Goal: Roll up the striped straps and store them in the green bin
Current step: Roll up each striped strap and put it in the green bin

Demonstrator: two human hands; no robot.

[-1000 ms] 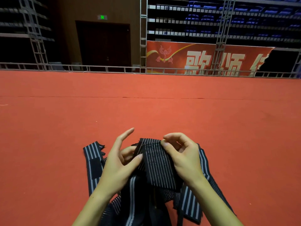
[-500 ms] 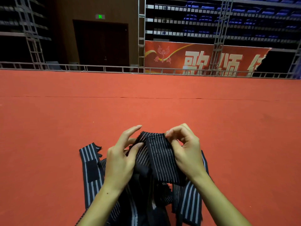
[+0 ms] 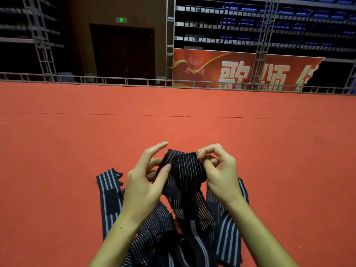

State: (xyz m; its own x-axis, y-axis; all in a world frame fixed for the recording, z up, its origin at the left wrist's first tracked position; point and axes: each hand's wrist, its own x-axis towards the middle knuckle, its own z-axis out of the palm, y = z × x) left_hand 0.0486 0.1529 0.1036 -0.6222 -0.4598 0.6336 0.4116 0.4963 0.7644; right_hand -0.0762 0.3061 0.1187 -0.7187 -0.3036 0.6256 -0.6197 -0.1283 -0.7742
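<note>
Both hands are working the strap end (image 3: 183, 168) up off the red floor (image 3: 57, 151) w/ the rest of the striped straps (image 3: 154, 234) lying heaped below; vs. a sec ago the flat end is now bunching into a first curl. Left hand (image 3: 143, 189) is pinching its left edge w/ thumb, index finger straight; right hand (image 3: 221, 174) is nipping the top corner, fingers curled. Rolling is prob. just starting; green bin isn't in view.
</note>
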